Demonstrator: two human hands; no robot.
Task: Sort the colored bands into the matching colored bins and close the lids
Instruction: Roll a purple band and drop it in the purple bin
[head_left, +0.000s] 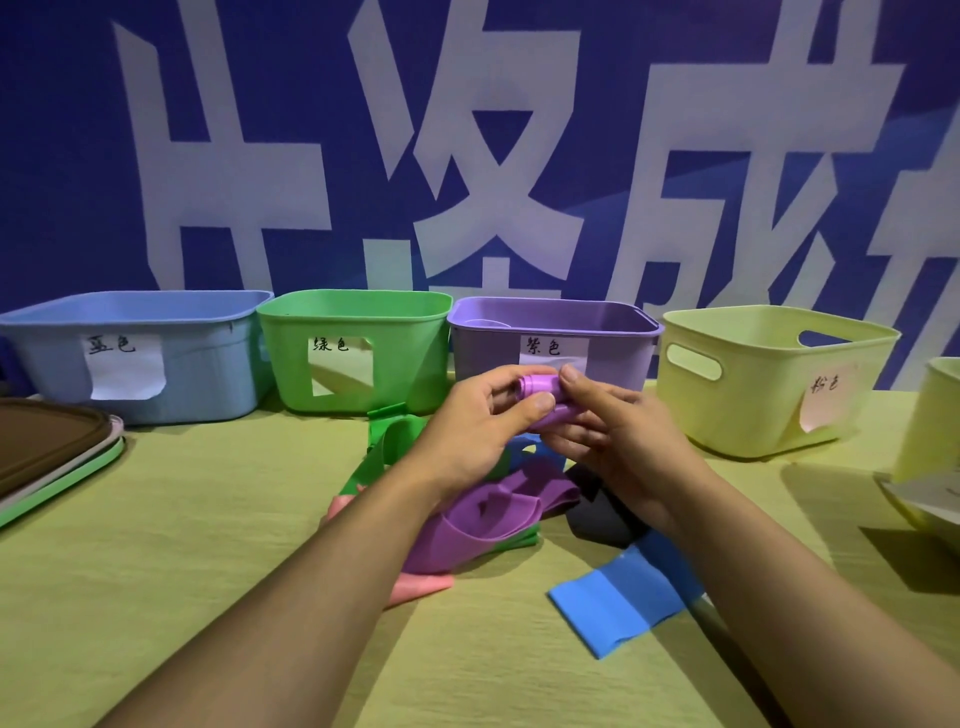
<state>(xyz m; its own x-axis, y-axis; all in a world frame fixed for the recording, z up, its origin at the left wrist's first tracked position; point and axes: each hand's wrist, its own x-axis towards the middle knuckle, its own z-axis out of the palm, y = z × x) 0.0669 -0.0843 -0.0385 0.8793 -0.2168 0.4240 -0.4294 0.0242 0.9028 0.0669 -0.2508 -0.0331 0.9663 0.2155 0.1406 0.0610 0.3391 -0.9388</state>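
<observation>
A rolled-up purple band (540, 388) is held between both hands just in front of the purple bin (613, 358). My left hand (483, 421) pinches it from the left, and my right hand (608, 421) grips it from the right. Below the hands lies a pile of bands on the table: another purple band (483, 525), a green band (389, 441), a pink band (415, 587), a black band (597, 514) and a blue band (613, 597). The blue bin (208, 364), green bin (395, 364) and yellow bin (769, 384) stand open in a row.
A stack of lids (52, 452) lies at the left edge of the green-covered table. Another pale yellow bin (935, 421) shows at the right edge, with a grey object (924, 493) in front of it. A blue banner wall rises right behind the bins.
</observation>
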